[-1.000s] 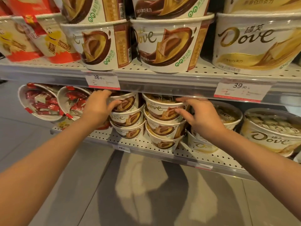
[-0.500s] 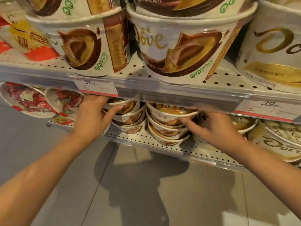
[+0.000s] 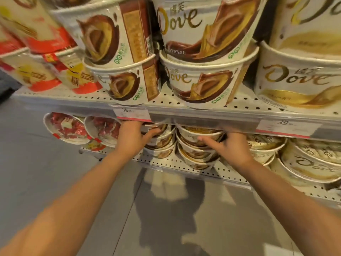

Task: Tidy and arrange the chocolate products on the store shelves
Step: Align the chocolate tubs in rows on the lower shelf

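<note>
We are reaching both hands under the upper shelf (image 3: pixel 184 109), whose front edge is hanging just above our knuckles and leaving little room over the bowls. Our left hand (image 3: pixel 132 137) is curling around the left side of the left stack (image 3: pixel 162 143) of brown Dove bowls, thumb lying across its front; the fingertips are hiding behind the bowls. Our right hand (image 3: pixel 230 146) is gripping the right side of the right stack (image 3: pixel 197 150), thumb pointing left along the top bowl's rim, fingers out of sight behind. The two stacks are touching each other and sitting near the front edge of the lower shelf (image 3: pixel 184 168), which is showing a bare strip of perforated metal before its lip. Below that lip the grey floor (image 3: pixel 55 163) is lying open. Left of our left hand, red-candy bowls (image 3: pixel 68 127) are tilting forward, showing wrapped sweets through clear lids. Right of our right hand, pale Dove bowls (image 3: pixel 313 163) are leaning the same way. On the upper shelf, big brown Dove tubs (image 3: pixel 203 85) are standing two high, with a pale tub (image 3: pixel 299 84) to the right and red-and-yellow tubs (image 3: pixel 77 78) to the left. Price tags (image 3: pixel 132 113) are clipping onto the shelf edge.
</note>
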Demonstrator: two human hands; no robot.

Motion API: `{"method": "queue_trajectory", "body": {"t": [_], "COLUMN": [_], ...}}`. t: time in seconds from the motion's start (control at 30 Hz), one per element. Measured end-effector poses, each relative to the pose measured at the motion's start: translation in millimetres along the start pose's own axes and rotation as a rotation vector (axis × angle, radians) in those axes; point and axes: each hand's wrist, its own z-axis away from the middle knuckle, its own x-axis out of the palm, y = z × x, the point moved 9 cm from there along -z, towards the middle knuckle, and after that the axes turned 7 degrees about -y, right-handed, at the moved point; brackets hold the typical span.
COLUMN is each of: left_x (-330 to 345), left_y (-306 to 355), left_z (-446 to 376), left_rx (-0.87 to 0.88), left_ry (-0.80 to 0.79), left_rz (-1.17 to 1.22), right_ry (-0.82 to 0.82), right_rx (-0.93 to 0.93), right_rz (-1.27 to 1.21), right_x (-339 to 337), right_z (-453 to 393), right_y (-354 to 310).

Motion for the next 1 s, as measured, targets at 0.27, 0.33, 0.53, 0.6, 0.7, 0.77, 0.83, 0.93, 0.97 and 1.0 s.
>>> {"method": "queue_trajectory", "body": {"t": [0.27, 0.33, 0.53, 0.6, 0.7, 0.77, 0.83, 0.93, 0.97, 1.0], "left_x": [2, 2, -3, -3, -5, -6, -5, -8, -8, -8], "left_y": [-7, -10, -26, -33, -41, -45, -44, -41, -41, -41], "left_z": [8, 10, 2, 1, -4, -9, -13, -16, -16, -16], "left_rx": [0.004, 0.032, 0.269, 0.36, 0.434, 0.447, 0.493, 0.582, 0.581, 0.568], "left_ry": [-0.093, -0.131, -0.168, -0.144, -0.088, -0.061, -0.061, -0.021, -0.005, 0.011], "left_rz": [-0.03, -0.041, -0.097, -0.107, -0.039, -0.017, -0.013, 0.076, 0.082, 0.083], "right_ry": [0.017, 0.025, 0.095, 0.143, 0.225, 0.26, 0.253, 0.32, 0.352, 0.377], "right_rx": [0.079, 0.105, 0.031, 0.016, -0.033, -0.013, 0.028, 0.084, 0.101, 0.111], "right_rz": [-0.083, -0.124, 0.008, 0.194, 0.437, 0.523, 0.567, 0.537, 0.503, 0.479], "right_x": [4, 3, -5, -5, 9, 24, 37, 36, 34, 34], "right_z": [-1, 1, 8, 12, 22, 23, 21, 17, 17, 18], "right_y": [9, 10, -12, -23, -42, -49, -53, -61, -64, -67]}}
